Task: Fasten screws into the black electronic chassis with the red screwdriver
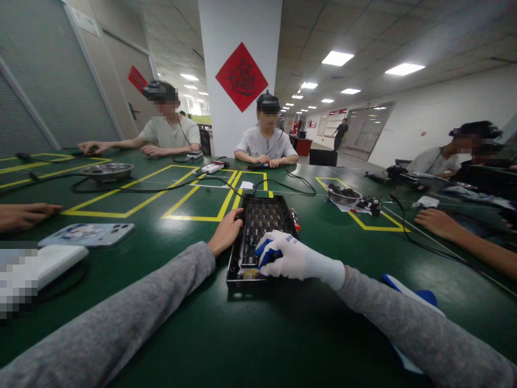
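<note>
A shallow black rectangular case (264,215) lies lengthwise in front of me, with rows of small dark pieces inside it. At its near end is a yellowish part (251,274). My left hand (226,231), bare, grips the case's left edge, with the fingers partly hidden behind the rim. My right hand (283,254) wears a white glove with blue fingertips. Over the near right part of the case its fingers are curled together in a pinch; whatever lies between them is hidden. Beyond the right rim sits a small red and clear item (295,221).
A spare glove (412,293) lies beside my right forearm. To the left are a phone (86,235) and a white device (60,264). A metal bowl of dark parts (343,195), another bowl (109,170) and black cables (161,187) lie farther off. Other people sit around the table.
</note>
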Demonstrator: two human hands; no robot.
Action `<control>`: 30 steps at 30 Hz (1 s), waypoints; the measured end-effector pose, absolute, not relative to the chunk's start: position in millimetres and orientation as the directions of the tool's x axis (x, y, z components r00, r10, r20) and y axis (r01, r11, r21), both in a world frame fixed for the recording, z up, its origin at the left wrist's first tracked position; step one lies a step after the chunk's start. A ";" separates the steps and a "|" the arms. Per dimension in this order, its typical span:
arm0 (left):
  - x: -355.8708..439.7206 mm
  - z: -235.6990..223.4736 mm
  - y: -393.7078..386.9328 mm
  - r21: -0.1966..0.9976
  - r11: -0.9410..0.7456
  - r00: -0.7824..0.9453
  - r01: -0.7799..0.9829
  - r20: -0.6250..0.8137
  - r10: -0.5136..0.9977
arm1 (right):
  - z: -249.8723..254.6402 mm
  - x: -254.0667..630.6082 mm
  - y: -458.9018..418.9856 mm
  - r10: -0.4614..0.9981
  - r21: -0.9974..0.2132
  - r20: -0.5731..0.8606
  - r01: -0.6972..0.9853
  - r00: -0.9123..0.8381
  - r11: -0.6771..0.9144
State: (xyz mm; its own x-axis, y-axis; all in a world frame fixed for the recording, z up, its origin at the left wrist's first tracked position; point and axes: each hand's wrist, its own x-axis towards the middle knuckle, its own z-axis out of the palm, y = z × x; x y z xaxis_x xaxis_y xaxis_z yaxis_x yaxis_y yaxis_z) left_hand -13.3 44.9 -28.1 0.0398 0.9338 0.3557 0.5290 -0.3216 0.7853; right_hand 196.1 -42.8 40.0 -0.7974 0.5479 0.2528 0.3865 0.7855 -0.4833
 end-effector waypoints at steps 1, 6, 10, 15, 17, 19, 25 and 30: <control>-13.1 -27.8 44.2 0.783 -0.321 0.042 0.533 0.354 0.934 | 39.7 196.3 -42.1 0.543 -0.504 0.250 0.371 -0.802 0.780; -12.8 -26.8 43.3 0.774 -0.314 0.044 0.551 0.348 0.936 | 37.1 197.6 -40.5 0.555 -0.543 0.228 0.369 -0.800 0.755; -13.2 -27.2 43.6 0.766 -0.313 0.058 0.561 0.341 0.938 | 37.2 196.9 -42.3 0.579 -0.503 0.188 0.429 -0.793 0.750; -13.3 -27.9 42.4 0.759 -0.316 0.064 0.569 0.343 0.937 | 40.5 195.8 -44.6 0.580 -0.439 0.195 0.458 -0.791 0.773; -13.2 -27.7 42.0 0.759 -0.314 0.065 0.570 0.339 0.938 | 40.5 195.7 -45.0 0.574 -0.420 0.213 0.456 -0.791 0.785; -13.1 -27.0 42.0 0.757 -0.313 0.066 0.574 0.338 0.939 | 39.6 195.4 -45.3 0.558 -0.400 0.251 0.440 -0.791 0.804; -12.7 -25.9 42.0 0.750 -0.318 0.070 0.580 0.343 0.937 | 36.8 193.7 -46.2 0.481 -0.329 0.337 0.378 -0.809 0.865; -13.4 -28.2 42.7 0.747 -0.328 0.068 0.579 0.356 0.932 | 37.3 194.9 -45.1 0.484 -0.377 0.313 0.360 -0.817 0.853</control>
State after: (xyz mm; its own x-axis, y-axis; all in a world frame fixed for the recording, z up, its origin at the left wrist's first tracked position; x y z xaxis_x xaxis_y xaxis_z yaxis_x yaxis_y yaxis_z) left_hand -13.4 42.7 -28.2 0.0680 0.9320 0.3560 0.5788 -0.3275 0.7468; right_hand 194.9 -45.1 37.3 -0.8170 0.4840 0.3134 0.3604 0.8530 -0.3775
